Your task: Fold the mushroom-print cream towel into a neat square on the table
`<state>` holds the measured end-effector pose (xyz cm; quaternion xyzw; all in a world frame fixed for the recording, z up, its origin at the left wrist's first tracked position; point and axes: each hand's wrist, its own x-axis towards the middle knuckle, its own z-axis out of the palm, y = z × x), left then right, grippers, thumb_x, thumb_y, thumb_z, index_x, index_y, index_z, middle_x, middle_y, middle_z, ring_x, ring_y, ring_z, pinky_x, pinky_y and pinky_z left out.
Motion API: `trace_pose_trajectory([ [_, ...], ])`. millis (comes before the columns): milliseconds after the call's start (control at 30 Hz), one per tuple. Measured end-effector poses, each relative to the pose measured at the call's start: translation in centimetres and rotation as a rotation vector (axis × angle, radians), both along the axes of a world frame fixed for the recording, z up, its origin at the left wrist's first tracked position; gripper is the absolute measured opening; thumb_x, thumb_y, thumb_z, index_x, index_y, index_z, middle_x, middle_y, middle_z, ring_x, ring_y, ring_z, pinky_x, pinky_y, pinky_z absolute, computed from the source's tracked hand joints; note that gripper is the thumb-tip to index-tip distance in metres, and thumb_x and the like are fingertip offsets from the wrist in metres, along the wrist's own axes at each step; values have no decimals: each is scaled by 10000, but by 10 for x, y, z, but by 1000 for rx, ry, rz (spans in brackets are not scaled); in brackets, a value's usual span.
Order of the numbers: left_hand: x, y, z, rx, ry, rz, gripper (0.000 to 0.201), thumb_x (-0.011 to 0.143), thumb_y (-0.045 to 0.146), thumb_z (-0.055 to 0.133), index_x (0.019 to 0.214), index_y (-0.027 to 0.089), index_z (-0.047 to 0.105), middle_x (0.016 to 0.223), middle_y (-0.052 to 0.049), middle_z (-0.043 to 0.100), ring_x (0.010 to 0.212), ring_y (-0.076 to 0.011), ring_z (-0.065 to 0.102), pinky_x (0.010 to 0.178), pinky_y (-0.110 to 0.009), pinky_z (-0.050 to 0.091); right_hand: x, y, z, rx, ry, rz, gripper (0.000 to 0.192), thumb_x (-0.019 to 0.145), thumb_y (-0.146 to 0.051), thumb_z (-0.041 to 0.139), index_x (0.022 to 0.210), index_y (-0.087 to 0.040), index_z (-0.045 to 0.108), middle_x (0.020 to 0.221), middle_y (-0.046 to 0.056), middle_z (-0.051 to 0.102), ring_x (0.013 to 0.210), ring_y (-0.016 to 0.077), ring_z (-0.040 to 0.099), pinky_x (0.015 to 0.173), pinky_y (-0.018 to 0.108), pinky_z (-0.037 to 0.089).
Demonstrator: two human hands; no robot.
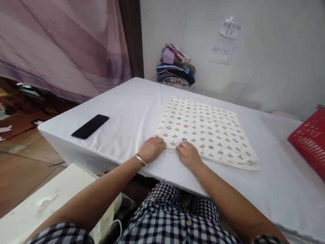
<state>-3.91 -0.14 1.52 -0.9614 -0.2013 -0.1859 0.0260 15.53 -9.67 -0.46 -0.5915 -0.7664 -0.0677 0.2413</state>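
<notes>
A folded cream cloth [205,127] printed with small grey and coloured motifs lies flat on the white-covered table [121,110]. At its near left corner my left hand [152,148] pinches the edge, with a silver bracelet on the wrist. A short way along the near edge, my right hand [188,154] grips the cloth with curled fingers. The layered edge shows between both hands. My fingertips are partly hidden by the hands themselves.
A black phone [90,126] lies on the table's left part. Folded fabrics [175,67] are stacked by the wall. A red plastic basket [321,150] stands at the right. Paper notes [220,52] hang on the wall, and a pale bench [50,207] is at lower left.
</notes>
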Motion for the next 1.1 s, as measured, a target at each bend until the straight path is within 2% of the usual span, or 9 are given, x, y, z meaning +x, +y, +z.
trace_pose_trajectory([
  [200, 3, -3, 3, 94, 12, 11, 211, 887, 225, 418, 785, 161, 591, 790, -45, 574, 757, -164, 491, 673, -299, 370, 5, -1, -1, -16, 28, 49, 225, 886, -226, 436, 945, -184, 650, 850, 59, 573, 813, 175, 490, 728, 295, 398],
  [367, 3, -5, 4, 144, 13, 1, 215, 878, 195, 428, 705, 162, 551, 762, -38, 555, 723, -158, 470, 654, -298, 358, 4, 0, 3, 32, -24, -14, 263, 890, -174, 411, 933, -180, 671, 837, 66, 592, 805, 179, 482, 716, 300, 381],
  [467, 2, -6, 2, 135, 43, -33, 236, 882, 190, 426, 677, 161, 540, 751, -32, 554, 712, -153, 467, 653, -294, 359, 3, 1, 2, -4, -59, -8, 258, 884, -166, 429, 903, -202, 683, 810, 52, 592, 791, 173, 481, 697, 291, 371],
  [833, -7, -8, 6, 74, 99, -40, 212, 899, 229, 405, 912, 166, 607, 905, -48, 596, 855, -169, 513, 722, -301, 385, 7, -3, 7, -106, -86, 95, 252, 868, -143, 428, 970, -190, 654, 873, 60, 562, 812, 169, 458, 724, 288, 370],
  [967, -7, -6, 4, 105, 129, -33, 208, 893, 190, 399, 901, 163, 605, 890, -52, 599, 833, -168, 519, 725, -304, 387, 8, -3, 10, -125, -97, 109, 234, 872, -154, 438, 993, -186, 636, 887, 62, 552, 828, 167, 460, 730, 283, 365],
  [1100, -5, -4, 0, 114, 75, -10, 213, 890, 180, 387, 891, 160, 599, 889, -50, 605, 815, -163, 527, 731, -305, 398, 7, -5, 10, -116, -97, 101, 229, 864, -150, 442, 997, -183, 625, 901, 61, 550, 827, 169, 462, 731, 286, 363],
])
